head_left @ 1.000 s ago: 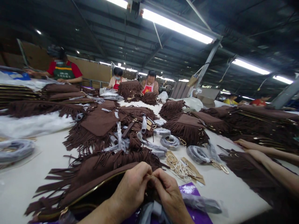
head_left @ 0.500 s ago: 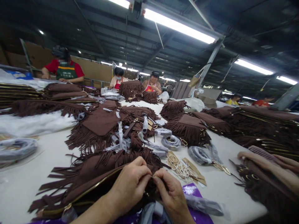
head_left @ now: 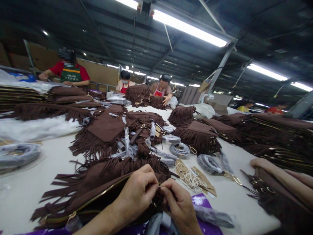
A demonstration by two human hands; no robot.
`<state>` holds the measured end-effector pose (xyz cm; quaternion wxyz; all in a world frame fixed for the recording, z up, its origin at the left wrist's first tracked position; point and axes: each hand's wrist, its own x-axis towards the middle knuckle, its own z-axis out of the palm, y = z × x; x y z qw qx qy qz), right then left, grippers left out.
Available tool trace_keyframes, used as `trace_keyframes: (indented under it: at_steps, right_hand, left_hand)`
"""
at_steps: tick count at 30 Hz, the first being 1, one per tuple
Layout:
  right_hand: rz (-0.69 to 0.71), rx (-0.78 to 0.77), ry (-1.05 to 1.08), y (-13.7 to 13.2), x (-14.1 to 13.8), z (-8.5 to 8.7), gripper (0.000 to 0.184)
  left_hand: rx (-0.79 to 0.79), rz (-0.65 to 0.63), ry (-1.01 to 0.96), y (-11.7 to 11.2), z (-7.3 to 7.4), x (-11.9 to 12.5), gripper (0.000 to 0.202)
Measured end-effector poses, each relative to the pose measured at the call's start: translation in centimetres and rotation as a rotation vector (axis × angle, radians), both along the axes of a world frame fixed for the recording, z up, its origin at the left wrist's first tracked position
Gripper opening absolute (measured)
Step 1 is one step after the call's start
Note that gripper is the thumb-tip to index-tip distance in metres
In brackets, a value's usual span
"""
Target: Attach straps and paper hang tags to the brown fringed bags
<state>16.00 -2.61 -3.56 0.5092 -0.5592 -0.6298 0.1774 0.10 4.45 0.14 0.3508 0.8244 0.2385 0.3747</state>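
A brown fringed suede bag [head_left: 95,186] with a gold zipper lies on the white table [head_left: 36,182] right in front of me. My left hand [head_left: 138,194] and my right hand [head_left: 177,204] meet over its near right end. Both pinch at the same small spot by the zipper. What sits between the fingertips is too small to make out. Under my wrists lie a purple sheet [head_left: 202,209] and clear plastic wrapping [head_left: 215,219].
Brown paper tags with white strings [head_left: 193,178] lie just past my hands. Several more fringed bags [head_left: 195,133] and wrapped straps [head_left: 179,150] cover the table. A co-worker's arms [head_left: 281,179] rest on a bag at right. Other workers sit at the far end [head_left: 69,71].
My hands stayed pinched together on the bag, shifting only slightly. The co-worker's arms at right drew back and lifted a bag's edge.
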Motion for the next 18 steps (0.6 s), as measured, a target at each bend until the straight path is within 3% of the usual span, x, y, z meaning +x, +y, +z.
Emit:
trace_keyframes:
  at_steps: [8,18]
  right_hand:
    - [0.004,-0.016,-0.021,0.0,0.0,0.3,0.031]
    - [-0.027,0.052,-0.221,0.2,-0.4,0.7,0.028]
  left_hand:
    - [0.04,-0.01,-0.016,0.0,-0.5,0.2,0.02]
    - [0.186,0.054,0.099,-0.4,-1.0,0.4,0.023]
